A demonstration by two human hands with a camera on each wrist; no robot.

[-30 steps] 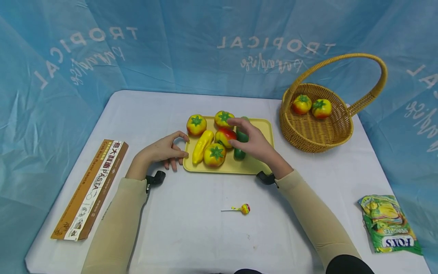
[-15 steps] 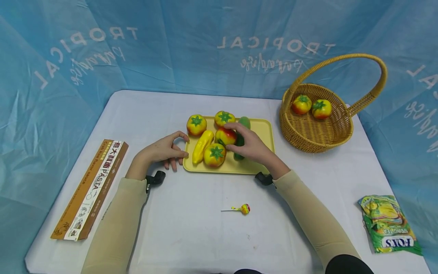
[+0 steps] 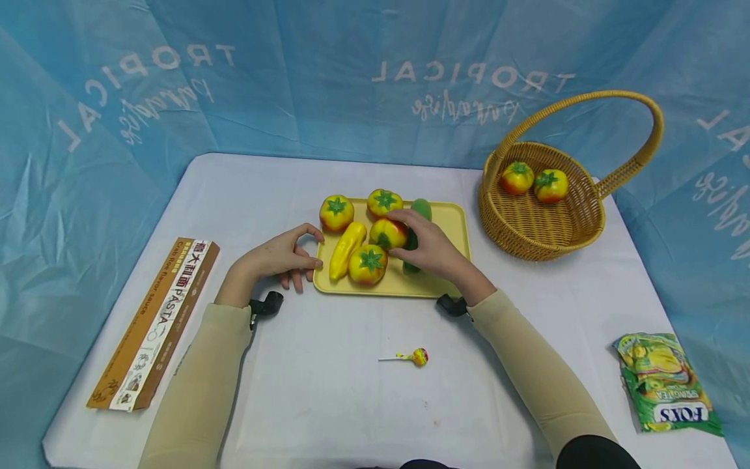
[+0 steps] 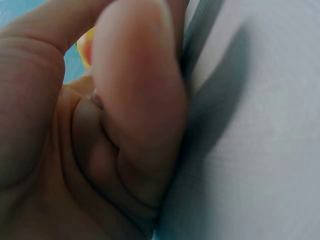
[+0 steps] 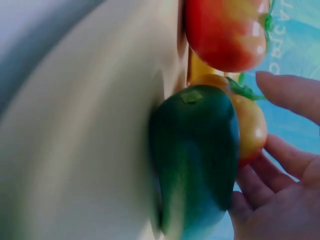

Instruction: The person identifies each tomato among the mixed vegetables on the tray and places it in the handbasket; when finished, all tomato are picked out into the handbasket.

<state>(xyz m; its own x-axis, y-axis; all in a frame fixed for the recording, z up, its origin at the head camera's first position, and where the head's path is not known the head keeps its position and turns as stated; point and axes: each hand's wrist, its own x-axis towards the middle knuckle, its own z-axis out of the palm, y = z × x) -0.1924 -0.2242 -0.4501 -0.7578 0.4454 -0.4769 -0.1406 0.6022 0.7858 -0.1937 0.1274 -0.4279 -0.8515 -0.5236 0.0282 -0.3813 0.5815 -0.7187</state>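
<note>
A yellow tray (image 3: 445,280) carries several toy tomatoes, a yellow banana-shaped toy (image 3: 347,251) and a long green cucumber-like toy (image 3: 421,208). My right hand (image 3: 432,247) curls its thumb and fingers around the middle tomato (image 3: 387,232). In the right wrist view, fingers touch that tomato (image 5: 252,129) behind the dark green toy (image 5: 195,155). Another tomato (image 3: 368,264) lies just in front, and two more, one of them a tomato (image 3: 336,213), sit along the back. At the tray's left rim, my left hand (image 3: 278,254) rests its index finger and thumb, loosely bent; its other fingers touch the tablecloth.
A wicker basket (image 3: 527,238) with a tall handle stands back right, holding two tomatoes. A lollipop (image 3: 418,357) lies in front of the tray. On the left is a long pasta box (image 3: 155,326); on the right, a green snack bag (image 3: 668,384).
My right hand has come down and left onto the middle tomato. That tomato has turned, its yellow side now showing more. My left hand stays at the tray's rim.
</note>
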